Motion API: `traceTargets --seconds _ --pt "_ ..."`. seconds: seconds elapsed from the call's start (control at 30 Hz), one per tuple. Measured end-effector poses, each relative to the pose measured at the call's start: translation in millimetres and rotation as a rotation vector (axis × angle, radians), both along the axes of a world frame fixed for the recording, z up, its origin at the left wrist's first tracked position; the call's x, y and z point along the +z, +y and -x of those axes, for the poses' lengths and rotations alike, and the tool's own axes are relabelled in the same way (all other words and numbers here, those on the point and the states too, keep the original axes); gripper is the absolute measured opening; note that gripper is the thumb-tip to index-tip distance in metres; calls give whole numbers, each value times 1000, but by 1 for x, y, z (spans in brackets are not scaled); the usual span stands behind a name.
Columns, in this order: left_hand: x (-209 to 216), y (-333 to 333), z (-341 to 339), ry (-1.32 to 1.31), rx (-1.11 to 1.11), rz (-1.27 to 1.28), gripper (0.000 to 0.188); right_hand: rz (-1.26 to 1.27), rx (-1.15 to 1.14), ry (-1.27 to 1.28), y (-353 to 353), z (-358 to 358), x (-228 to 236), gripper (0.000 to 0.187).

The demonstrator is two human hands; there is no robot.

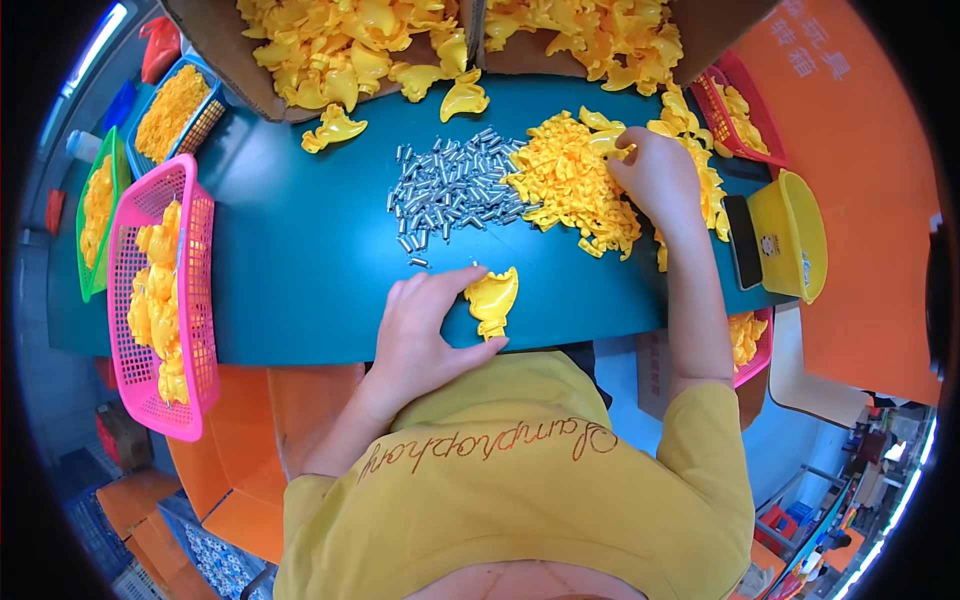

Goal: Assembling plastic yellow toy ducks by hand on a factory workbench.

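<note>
A hollow yellow plastic shell piece (pixel 493 302) lies near the table's front edge, its rounded end pointing up and right. My left hand (pixel 425 325) curls around it, index fingertip at its upper left and thumb by its lower end. Farther right, my right hand (pixel 660 178) is closed in a pinch at the upper right of a heap of small yellow plastic parts (pixel 565 180). What its fingertips hold is too hidden to tell. Left of that heap lies a pile of small silver metal cylinders (pixel 455 185). Larger yellow shell pieces (pixel 690 130) lie beyond my right hand.
Two cardboard boxes (pixel 270 100) full of yellow shells stand at the back of the green table (pixel 290 270). A pink basket (pixel 190 330) holds yellow pieces at the left. On the right are a dark phone-like slab (pixel 743 240), a yellow bin (pixel 800 235) and a red basket (pixel 775 130).
</note>
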State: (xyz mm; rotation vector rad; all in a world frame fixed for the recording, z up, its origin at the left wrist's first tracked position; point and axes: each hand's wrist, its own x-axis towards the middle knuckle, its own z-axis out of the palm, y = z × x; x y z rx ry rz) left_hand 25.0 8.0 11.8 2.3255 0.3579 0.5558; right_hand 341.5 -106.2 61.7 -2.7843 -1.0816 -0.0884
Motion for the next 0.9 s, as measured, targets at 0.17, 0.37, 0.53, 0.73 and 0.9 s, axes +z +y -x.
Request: traceTargets --seconds 0.17,0.37,0.53,0.73,0.9 --pt "2 1 3 69 7 48 72 -494 -15 147 -23 33 20 21" --pt "-3 0 2 -11 41 0 77 -562 345 669 -45 127 -18 14" --pt "-2 0 1 -11 40 6 77 -551 493 374 -52 149 -47 22" --pt "-1 -1 3 19 49 -1 78 -553 437 322 -62 144 -55 18" --pt "4 -1 1 36 38 16 76 -763 60 1082 -65 154 -52 16"
